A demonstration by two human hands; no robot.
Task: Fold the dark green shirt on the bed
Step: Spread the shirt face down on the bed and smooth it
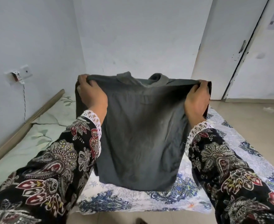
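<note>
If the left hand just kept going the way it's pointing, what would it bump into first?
The left hand grips the dark green shirt at its shoulder and points up and away. Beyond the cloth it already holds, the white wall looks like the next thing, though depth is hard to judge.

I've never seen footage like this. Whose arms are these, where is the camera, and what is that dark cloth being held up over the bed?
There is no machine here: a person wears a wide-angle camera on the head, so you look forward and down along their own arms in patterned sleeves. The left hand and the right hand each have a grip on one shoulder of a dark green shirt, fingers curled over its top edge. The shirt is held up and stretched between them, collar at the top, its hem hanging down to the bed. The bed is low and covered with a blue-patterned white sheet; a pale green pillow lies at its left, by the wall. The folding has not begun.
</note>
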